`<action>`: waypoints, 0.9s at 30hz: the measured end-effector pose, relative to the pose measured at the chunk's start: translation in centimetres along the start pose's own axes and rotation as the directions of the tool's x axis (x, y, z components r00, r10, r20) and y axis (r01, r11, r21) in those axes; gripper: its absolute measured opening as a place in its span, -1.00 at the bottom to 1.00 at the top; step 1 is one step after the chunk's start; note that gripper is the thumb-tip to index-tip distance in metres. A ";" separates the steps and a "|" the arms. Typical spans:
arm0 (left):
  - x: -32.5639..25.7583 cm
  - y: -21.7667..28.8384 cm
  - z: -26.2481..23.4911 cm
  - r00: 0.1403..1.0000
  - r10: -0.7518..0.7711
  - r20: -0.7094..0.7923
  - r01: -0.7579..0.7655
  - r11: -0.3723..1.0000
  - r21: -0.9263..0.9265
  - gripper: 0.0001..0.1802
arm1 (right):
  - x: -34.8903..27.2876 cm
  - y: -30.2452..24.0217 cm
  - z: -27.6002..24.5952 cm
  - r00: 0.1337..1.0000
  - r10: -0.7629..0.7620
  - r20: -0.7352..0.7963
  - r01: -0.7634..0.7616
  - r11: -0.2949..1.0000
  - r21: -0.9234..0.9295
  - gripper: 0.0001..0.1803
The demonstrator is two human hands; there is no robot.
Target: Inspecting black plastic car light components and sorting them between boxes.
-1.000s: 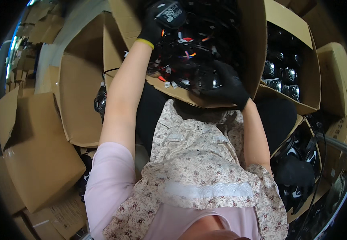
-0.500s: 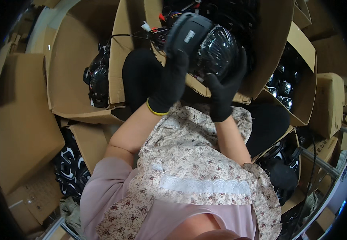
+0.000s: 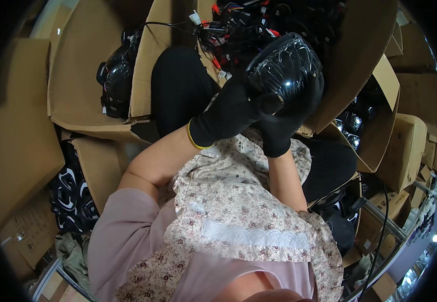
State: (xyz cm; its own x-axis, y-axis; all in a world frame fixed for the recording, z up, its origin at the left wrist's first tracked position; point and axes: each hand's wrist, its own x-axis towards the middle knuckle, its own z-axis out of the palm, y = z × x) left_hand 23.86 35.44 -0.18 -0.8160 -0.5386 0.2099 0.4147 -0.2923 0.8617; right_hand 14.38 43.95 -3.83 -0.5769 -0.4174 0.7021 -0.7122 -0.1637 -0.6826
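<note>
Both my hands wear black gloves and hold a rounded, glossy black part [image 3: 286, 65] wrapped in transparent film, above the near edge of an open carton [image 3: 352, 70]. My left hand [image 3: 233, 108] grips its lower left side, thumb across the front. My right hand [image 3: 291, 121] cups it from below and along the right side; most of those fingers are hidden behind the part. Inside the carton, behind the part, lies a heap of black cables [image 3: 243, 35] with red and white connectors.
Another open carton [image 3: 87, 75] at the left holds similar black wrapped parts [image 3: 118, 78]. Black parts with white trim [image 3: 72, 191] sit lower left. At the right stand a carton of shiny wrapped parts [image 3: 353, 123], a closed carton [image 3: 405, 146] and a metal rail [image 3: 387, 221].
The part has turned, so its wrapped rounded side faces me and the black face with a pale mark is out of sight. My left hand has moved right, close against the right hand.
</note>
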 end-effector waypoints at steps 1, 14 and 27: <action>-0.1 -0.2 -0.1 1.000 0.000 -0.005 0.000 1.000 -0.004 -0.34 | -0.2 0.3 0.0 1.000 -0.005 -0.006 0.005 1.000 -0.030 0.22; -1.0 1.8 -3.5 0.984 -0.161 0.075 0.135 0.952 0.276 -0.56 | 3.9 -3.8 -3.0 0.862 0.479 0.167 -0.507 0.801 0.319 -0.43; -0.7 3.6 -3.9 0.994 -0.069 0.090 0.041 0.958 0.283 -0.45 | 2.9 -3.8 -3.0 0.887 0.371 0.277 -0.447 0.839 0.309 -0.69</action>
State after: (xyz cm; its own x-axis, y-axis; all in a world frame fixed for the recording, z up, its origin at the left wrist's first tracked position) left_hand 27.50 31.65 0.96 -0.8755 -0.4441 0.1904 0.2496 -0.0783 0.9652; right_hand 14.23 45.99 1.46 -0.6647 -0.6782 0.3133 -0.2162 -0.2268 -0.9496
